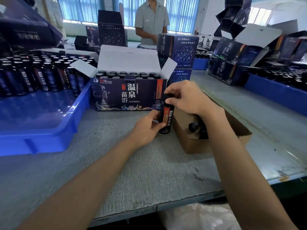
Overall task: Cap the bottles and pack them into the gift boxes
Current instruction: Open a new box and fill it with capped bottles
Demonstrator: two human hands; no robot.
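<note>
We have one dark glass bottle with a red-orange label (166, 119) standing upright on the grey textured bench (132, 163), just right of the frame's centre. Our left hand (147, 129) is clamped round its lower body, thumb across the label, which we judge is meant to stop it turning or tipping. Our right hand (184, 97) comes over the top with its fingers curled round the black screw cap (167, 97) on the neck, the grip for twisting it on. Whether the cap is fully tight we cannot tell.

The bottle stands just in front of the right corner of the dark blue printed gift box (127, 95), whose white flaps are folded back so that the rows of capped bottles (126, 74) inside stay reachable. It looks nearly full, and we cannot see a free slot from here.

The brown cardboard carton (199, 145) at centre right, beneath our right forearm, holds loose black caps (193, 126), kept close to the capping hand. The blue plastic tray (41, 130) on the left carries the stock of bottles (41, 75) within the left hand's reach; their tops look paler, so we take them to be uncapped.

At the top centre a person in a grey shirt (152, 19) stands behind the bench.
</note>
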